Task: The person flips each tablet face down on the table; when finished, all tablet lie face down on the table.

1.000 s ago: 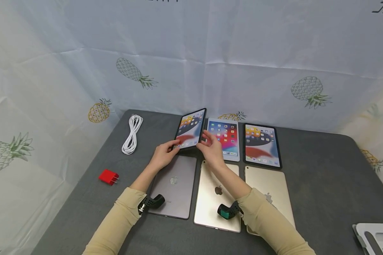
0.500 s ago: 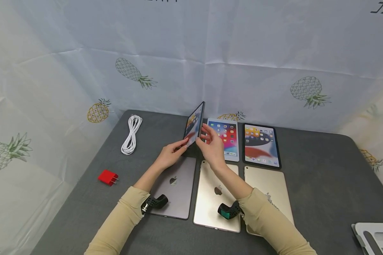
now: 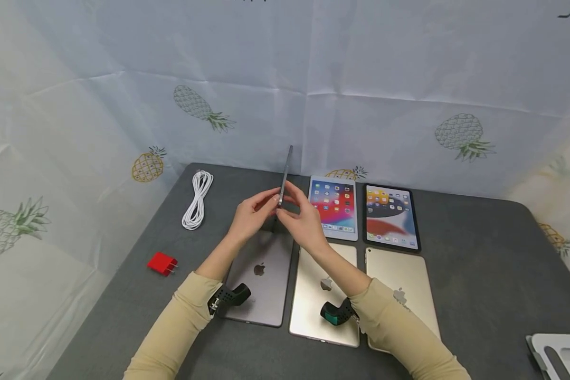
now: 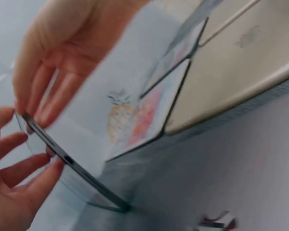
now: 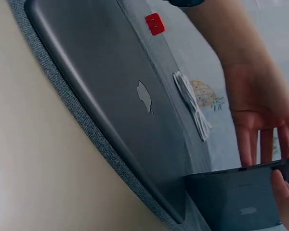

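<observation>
A dark tablet [image 3: 286, 169] stands on edge above the table's back edge, its thin side toward me in the head view. My left hand [image 3: 250, 212] pinches its lower edge from the left. From the other side my right hand [image 3: 305, 219] pinches that same edge. In the right wrist view the held tablet [image 5: 231, 199] shows its dark back with a logo. Below my hands a grey tablet [image 3: 261, 279] lies face down. Two gold tablets lie face down beside it, the nearer one [image 3: 313, 316] partly under my right forearm.
Behind the gold tablets lie a white tablet [image 3: 333, 206] and a black-framed tablet [image 3: 390, 216], screens up and lit. At the left are a coiled white cable [image 3: 197, 200] and a red charger [image 3: 162, 263]. A white stand [image 3: 562, 351] sits at the right front. A cloth hangs behind.
The held tablet has turned from screen facing me to edge-on, its screen no longer visible in the head view. Both hands have come closer together at its lower edge.
</observation>
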`<state>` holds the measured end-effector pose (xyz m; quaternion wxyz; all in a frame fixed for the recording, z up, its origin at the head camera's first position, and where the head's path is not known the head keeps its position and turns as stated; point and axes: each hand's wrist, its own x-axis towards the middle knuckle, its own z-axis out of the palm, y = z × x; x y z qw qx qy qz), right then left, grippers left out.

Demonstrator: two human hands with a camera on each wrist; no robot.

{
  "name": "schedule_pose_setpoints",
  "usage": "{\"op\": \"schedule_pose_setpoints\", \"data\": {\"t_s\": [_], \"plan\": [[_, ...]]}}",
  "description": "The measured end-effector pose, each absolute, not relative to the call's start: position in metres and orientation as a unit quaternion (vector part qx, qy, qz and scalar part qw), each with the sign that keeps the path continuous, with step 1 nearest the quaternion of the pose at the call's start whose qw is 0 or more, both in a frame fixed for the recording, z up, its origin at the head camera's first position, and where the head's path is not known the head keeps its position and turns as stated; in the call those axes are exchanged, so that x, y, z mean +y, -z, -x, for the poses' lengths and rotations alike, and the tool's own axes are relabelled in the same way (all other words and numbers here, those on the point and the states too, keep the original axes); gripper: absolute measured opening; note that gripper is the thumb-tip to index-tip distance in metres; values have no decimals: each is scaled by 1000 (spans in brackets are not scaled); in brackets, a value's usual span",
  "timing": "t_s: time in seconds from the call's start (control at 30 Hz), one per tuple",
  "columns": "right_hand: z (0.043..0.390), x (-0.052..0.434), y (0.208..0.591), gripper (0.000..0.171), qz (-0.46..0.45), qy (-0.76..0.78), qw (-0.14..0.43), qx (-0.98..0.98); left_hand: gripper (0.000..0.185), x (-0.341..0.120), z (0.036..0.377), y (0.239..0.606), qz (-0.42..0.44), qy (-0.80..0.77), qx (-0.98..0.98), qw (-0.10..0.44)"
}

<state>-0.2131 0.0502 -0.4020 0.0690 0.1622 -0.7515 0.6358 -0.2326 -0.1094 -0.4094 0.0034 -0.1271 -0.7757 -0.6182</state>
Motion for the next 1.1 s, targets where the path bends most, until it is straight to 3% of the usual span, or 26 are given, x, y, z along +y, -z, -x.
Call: {"op": "schedule_pose_setpoints", "data": {"t_s": [0.2,0.4,0.63,0.87,1.1], "plan": [[214,46,404,68,-181,-644,29,-743,53,-112,234,393,102,591,-800,10],[216,45,406,66,-181,-641,22,-745,50,-113,236,390,117,575,-809,24],[219,49,416,60,-138,-627,-17,-767,43,-117,238,389,124,561,-816,68],[222,52,429,60,-96,-642,-50,-759,40,-119,238,391,75,591,-797,98],[220,54,437,63,-35,-608,-50,-792,39,-124,234,402,34,642,-758,107]]}}
